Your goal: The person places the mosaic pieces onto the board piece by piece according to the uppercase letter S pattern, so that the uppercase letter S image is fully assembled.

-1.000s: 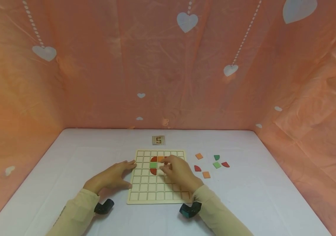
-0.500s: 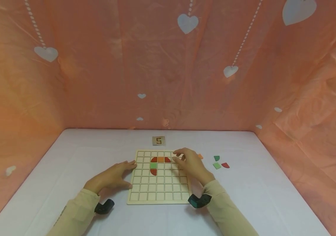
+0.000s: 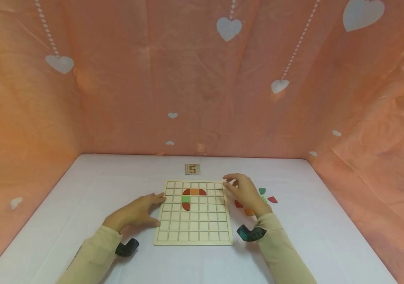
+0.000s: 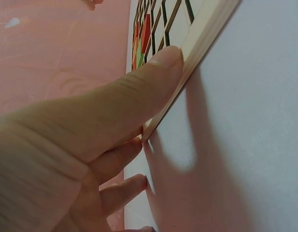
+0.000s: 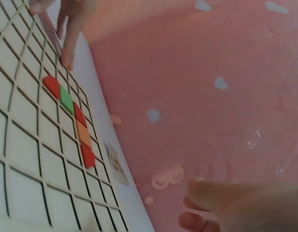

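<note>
A pale wooden grid board (image 3: 194,225) lies on the white table. Set in its upper cells are an orange square (image 3: 194,192), a light green square (image 3: 186,199) and three red quarter-round pieces, one of them the lower red piece (image 3: 186,206). My left hand (image 3: 136,213) rests at the board's left side, fingers spread; the left wrist view has its thumb (image 4: 166,60) against the board's edge. Past the board's upper right corner hovers my right hand (image 3: 246,193), fingers loosely bent, no piece visible between them. It partly covers the loose pieces.
Right of the board lie a dark green piece (image 3: 262,191), a red piece (image 3: 272,200), another red piece (image 3: 239,204) and an orange piece (image 3: 249,212). A small patterned card (image 3: 192,169) sits behind the board. A peach curtain (image 3: 187,79) with hearts encloses the table.
My right hand has lifted off the red piece at the top row's right end and moved right, past the board's edge. The left hand stays put.
</note>
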`<state>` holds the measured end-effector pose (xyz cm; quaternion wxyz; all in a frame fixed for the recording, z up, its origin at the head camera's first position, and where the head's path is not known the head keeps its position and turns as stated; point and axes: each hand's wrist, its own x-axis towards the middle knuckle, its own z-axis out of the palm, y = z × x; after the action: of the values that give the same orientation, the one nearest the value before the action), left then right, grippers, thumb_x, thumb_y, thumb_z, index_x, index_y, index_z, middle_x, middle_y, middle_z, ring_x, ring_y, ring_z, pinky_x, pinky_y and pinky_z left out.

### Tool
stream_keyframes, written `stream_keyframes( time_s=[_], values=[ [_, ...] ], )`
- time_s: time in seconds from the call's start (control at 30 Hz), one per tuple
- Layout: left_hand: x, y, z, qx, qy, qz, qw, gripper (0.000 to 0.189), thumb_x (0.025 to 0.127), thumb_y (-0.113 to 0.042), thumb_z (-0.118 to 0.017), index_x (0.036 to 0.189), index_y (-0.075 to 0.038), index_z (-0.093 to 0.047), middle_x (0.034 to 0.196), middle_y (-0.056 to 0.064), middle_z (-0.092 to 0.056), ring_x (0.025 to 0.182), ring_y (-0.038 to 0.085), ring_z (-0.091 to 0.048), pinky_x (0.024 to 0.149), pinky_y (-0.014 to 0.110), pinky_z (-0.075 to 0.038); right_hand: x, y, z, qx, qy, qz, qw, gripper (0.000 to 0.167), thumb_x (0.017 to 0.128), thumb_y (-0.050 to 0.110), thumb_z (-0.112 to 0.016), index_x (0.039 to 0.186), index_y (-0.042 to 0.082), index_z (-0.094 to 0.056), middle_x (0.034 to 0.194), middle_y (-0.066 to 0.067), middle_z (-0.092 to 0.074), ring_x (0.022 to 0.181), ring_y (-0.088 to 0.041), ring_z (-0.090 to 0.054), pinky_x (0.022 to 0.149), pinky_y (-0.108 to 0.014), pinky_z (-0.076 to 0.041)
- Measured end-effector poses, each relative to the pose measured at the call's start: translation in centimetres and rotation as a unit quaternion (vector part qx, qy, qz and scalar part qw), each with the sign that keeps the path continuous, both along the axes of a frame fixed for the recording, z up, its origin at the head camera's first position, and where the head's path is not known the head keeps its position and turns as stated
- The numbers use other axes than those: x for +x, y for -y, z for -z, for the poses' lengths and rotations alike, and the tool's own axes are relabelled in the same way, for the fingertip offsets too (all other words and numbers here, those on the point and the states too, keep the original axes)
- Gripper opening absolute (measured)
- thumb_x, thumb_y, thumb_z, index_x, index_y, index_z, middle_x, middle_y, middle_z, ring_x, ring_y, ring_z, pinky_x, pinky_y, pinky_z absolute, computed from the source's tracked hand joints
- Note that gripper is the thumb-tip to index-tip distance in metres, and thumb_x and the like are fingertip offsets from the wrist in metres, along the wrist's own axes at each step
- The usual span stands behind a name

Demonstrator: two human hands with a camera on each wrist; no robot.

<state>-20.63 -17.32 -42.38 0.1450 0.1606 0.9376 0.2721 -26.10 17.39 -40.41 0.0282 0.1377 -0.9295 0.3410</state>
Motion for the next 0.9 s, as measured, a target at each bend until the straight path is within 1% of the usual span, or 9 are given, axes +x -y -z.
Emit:
stream_keyframes(
  time_s=[0.17, 0.4, 0.57, 0.67, 0.8, 0.9],
  values=[
    [0.1, -0.1, -0.2, -0.003, 0.001, 0.001, 1.0000, 0.082, 0.075, -0.021, -0.088, 0.146, -0.005, -0.052, 0.162, 0.014, -0.039, 0.151, 0.049, -0.028, 0.123, 0.065, -0.025, -0.4, -1.5, -0.2, -0.004, 0.004, -0.004, 1.0000, 0.031, 0.098, 0.016, -0.065, 0.126, 0.002, -0.068, 0.115, -0.016, -0.071, 0.096, -0.026, -0.066, 0.078, -0.033, -0.056],
    [0.3, -0.3, -0.6, 0.004, 0.011, 0.000, 0.9999, 0.082, 0.076, -0.019, -0.088, 0.148, -0.004, -0.051, 0.163, 0.016, -0.037, 0.151, 0.049, -0.027, 0.123, 0.064, -0.025, -1.1, -3.4, 0.1, -0.020, 0.015, -0.004, 0.9997, 0.032, 0.097, 0.009, -0.063, 0.126, -0.004, -0.066, 0.119, -0.024, -0.069, 0.097, -0.032, -0.068, 0.078, -0.036, -0.059],
    [0.3, -0.2, -0.6, 0.007, 0.009, 0.007, 0.9999, 0.083, 0.075, -0.019, -0.088, 0.147, -0.003, -0.051, 0.163, 0.016, -0.037, 0.151, 0.049, -0.026, 0.123, 0.065, -0.025, -1.5, -4.4, 0.8, -0.010, 0.043, 0.017, 0.9989, 0.031, 0.097, 0.006, -0.063, 0.127, -0.002, -0.066, 0.125, -0.025, -0.067, 0.103, -0.033, -0.065, 0.085, -0.040, -0.059],
    [0.3, -0.2, -0.5, 0.013, 0.011, 0.003, 0.9999, 0.082, 0.076, -0.018, -0.087, 0.148, -0.003, -0.050, 0.163, 0.015, -0.037, 0.151, 0.048, -0.026, 0.123, 0.064, -0.025, -1.7, -4.7, 1.3, -0.002, 0.069, 0.037, 0.9969, 0.031, 0.098, 0.006, -0.061, 0.128, 0.001, -0.067, 0.128, -0.022, -0.066, 0.106, -0.031, -0.064, 0.090, -0.043, -0.057],
    [0.2, -0.1, -0.3, 0.016, 0.016, 0.000, 0.9997, 0.083, 0.076, -0.017, -0.087, 0.148, -0.004, -0.049, 0.164, 0.015, -0.036, 0.152, 0.048, -0.025, 0.124, 0.064, -0.023, -1.7, -4.9, 2.1, 0.008, 0.094, 0.049, 0.9943, 0.033, 0.096, 0.001, -0.057, 0.127, 0.004, -0.069, 0.127, -0.021, -0.067, 0.106, -0.030, -0.060, 0.095, -0.046, -0.054],
    [0.2, -0.1, -0.3, 0.016, 0.012, 0.006, 0.9998, 0.083, 0.075, -0.017, -0.087, 0.148, -0.004, -0.050, 0.163, 0.017, -0.036, 0.151, 0.050, -0.026, 0.123, 0.065, -0.024, -1.6, -5.0, 2.5, 0.014, 0.101, 0.053, 0.9934, 0.033, 0.094, 0.000, -0.058, 0.125, 0.004, -0.070, 0.126, -0.020, -0.067, 0.108, -0.031, -0.059, 0.100, -0.050, -0.052]
  ],
)
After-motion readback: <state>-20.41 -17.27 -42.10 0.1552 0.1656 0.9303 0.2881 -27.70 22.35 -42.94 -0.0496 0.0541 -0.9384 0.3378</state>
